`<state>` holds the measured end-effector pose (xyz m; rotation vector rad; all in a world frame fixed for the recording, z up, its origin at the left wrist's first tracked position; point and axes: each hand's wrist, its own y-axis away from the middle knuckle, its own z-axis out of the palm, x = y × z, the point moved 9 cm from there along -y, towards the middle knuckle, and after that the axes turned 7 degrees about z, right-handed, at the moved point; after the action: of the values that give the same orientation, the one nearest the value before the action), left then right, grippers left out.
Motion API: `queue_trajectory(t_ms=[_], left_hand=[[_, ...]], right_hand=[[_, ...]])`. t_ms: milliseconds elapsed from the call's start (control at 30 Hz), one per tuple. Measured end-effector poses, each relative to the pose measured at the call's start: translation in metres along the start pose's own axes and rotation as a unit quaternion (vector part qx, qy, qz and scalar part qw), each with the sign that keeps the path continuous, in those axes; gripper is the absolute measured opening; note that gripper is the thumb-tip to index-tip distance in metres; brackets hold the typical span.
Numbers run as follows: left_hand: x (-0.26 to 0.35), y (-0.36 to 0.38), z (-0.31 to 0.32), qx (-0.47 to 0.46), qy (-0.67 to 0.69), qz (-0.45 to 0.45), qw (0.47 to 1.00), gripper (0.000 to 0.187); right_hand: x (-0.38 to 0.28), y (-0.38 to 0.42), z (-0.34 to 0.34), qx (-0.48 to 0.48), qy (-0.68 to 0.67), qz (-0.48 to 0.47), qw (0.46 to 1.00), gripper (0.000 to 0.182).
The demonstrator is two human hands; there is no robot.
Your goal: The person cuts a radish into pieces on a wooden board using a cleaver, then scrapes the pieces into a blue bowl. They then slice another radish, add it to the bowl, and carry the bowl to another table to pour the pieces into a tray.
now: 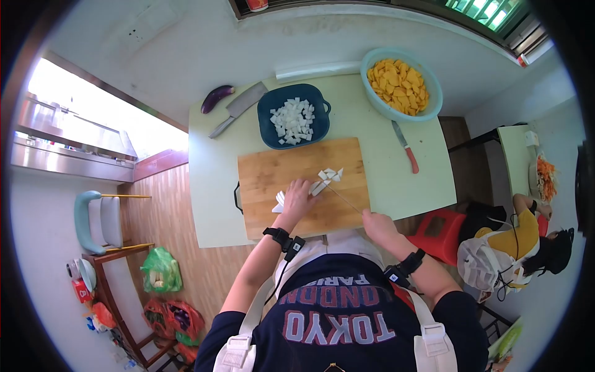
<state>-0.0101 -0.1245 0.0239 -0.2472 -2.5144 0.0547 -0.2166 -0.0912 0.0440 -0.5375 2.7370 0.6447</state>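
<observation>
My right hand (379, 227) is closed around the handle of a knife (344, 200), whose thin blade shows nearly edge-on over the wooden cutting board (347, 155). At the blade's tip end lie white vegetable strips (318, 188). My left hand (299, 197) presses down on these strips with its fingers bent together. Cut white pieces (330, 174) sit just beyond the blade, and more white strips (279, 202) lie left of my left hand. Behind the board stands a dark blue basin (264, 127) holding many white cubes (292, 121).
A cleaver (238, 110) and an eggplant (217, 99) lie at the table's back left. At the back right are a light blue bowl (370, 99) of yellow slices and a red-handled knife (406, 147). Another person (520, 239) sits at right near a red stool (439, 235).
</observation>
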Motion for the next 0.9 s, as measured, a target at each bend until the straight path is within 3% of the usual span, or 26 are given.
queue_trajectory(t_ms=[167,567,633,900], left_hand=[[0.004,-0.002,-0.002,0.021,0.003,0.031,0.999,0.034],[-0.015,0.007,0.010,-0.072,0.018,-0.088,0.993,0.030],[-0.001,0.006,-0.004,0.021,0.007,-0.023,0.999,0.027],[-0.003,0.006,0.002,0.058,0.037,-0.013,0.998,0.016]], right_hand=[[-0.008,-0.004,-0.006,-0.022,0.003,0.018,1.000,0.015],[-0.019,-0.001,-0.010,-0.026,0.011,0.023,0.999,0.011],[-0.022,-0.001,-0.012,-0.034,0.016,0.015,0.999,0.011],[-0.013,-0.017,0.007,-0.055,0.023,-0.010,0.998,0.012]])
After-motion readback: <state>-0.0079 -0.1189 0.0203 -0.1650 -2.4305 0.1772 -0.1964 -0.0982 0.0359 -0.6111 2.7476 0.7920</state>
